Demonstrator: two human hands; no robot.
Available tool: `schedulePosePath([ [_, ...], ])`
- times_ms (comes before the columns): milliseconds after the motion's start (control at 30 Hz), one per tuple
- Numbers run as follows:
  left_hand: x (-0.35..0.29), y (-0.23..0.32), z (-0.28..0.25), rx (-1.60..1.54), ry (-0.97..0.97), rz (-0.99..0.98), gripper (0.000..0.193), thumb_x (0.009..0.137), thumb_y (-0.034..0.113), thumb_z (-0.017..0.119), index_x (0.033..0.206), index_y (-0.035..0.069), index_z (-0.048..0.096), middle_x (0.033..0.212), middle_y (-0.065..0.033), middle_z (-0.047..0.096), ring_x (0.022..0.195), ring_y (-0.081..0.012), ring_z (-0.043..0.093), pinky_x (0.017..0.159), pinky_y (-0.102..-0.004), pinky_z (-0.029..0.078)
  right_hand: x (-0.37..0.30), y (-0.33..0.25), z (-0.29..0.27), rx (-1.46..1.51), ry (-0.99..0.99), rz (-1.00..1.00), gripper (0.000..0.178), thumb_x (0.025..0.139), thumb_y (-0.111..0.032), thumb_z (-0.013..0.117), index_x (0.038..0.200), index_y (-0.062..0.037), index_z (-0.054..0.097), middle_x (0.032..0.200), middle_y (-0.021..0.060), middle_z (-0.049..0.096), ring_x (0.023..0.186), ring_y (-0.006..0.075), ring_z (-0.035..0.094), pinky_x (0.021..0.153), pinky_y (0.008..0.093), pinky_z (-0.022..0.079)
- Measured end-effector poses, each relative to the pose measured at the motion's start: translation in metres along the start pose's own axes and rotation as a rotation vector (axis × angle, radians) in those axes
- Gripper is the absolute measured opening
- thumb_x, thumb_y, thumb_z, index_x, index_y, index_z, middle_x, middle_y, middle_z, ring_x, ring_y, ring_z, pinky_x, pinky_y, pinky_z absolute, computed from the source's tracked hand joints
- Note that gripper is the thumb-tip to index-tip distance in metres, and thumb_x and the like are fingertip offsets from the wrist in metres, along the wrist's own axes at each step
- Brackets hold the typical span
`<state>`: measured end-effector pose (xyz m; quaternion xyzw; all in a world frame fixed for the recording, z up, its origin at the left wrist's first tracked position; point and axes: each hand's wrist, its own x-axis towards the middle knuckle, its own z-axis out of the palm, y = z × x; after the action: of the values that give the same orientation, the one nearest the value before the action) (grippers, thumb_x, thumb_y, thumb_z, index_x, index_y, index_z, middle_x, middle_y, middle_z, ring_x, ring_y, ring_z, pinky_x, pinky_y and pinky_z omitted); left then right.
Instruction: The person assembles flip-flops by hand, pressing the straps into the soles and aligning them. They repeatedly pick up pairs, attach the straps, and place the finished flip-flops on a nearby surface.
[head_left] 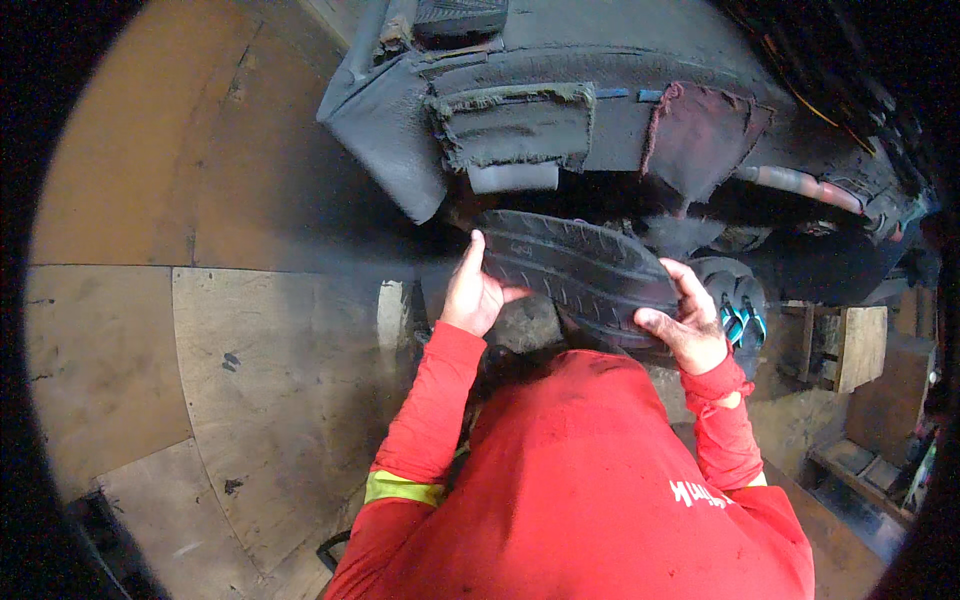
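Tyre tread (575, 265): held between both hands, in front of the red top (570, 460), just below the ragged cloth flap (515, 125).
Left hand (470, 298): grasping its left end.
Right hand (692, 325): gripping its right end.
Tread's risk: a loosened grip could let it twist or drop; raising it could snag the flap.
Wooden box (862, 348): at right, contents indistinct.

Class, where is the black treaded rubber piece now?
In the head view, the black treaded rubber piece is slightly right of centre, held between the left hand and right hand, below the frayed grey flap.
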<state>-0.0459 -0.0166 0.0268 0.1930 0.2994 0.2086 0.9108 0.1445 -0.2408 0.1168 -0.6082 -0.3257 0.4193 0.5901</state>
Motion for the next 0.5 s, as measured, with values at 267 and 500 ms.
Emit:
schedulePosePath([
  [267,-0.039,-0.026,-0.012,0.078,-0.157,-0.185,0.059,0.103,0.049,0.039,0.140,0.003,0.045,0.128,-0.0157,0.061,0.113,-0.0314,0.063,0.088,-0.0427,0.055,-0.044,0.004,-0.038,-1.168,-0.261,-0.758,0.031,0.069,-0.011,0.067,0.099,-0.0140,0.069,0.112,0.0055,0.068,0.114,0.0300,0.059,0.105,0.0563,0.041],
  [500,-0.046,-0.037,-0.012,0.172,0.031,0.134,0.029,0.099,0.012,0.058,0.126,0.000,0.059,0.119,-0.0093,0.066,0.104,-0.0182,0.066,0.088,-0.0363,0.054,-0.073,0.010,-0.042,-1.269,-0.379,-0.668,0.033,0.071,-0.016,0.071,0.103,-0.0128,0.068,0.121,0.0090,0.065,0.124,0.0322,0.055,0.108,0.0555,0.040],
])
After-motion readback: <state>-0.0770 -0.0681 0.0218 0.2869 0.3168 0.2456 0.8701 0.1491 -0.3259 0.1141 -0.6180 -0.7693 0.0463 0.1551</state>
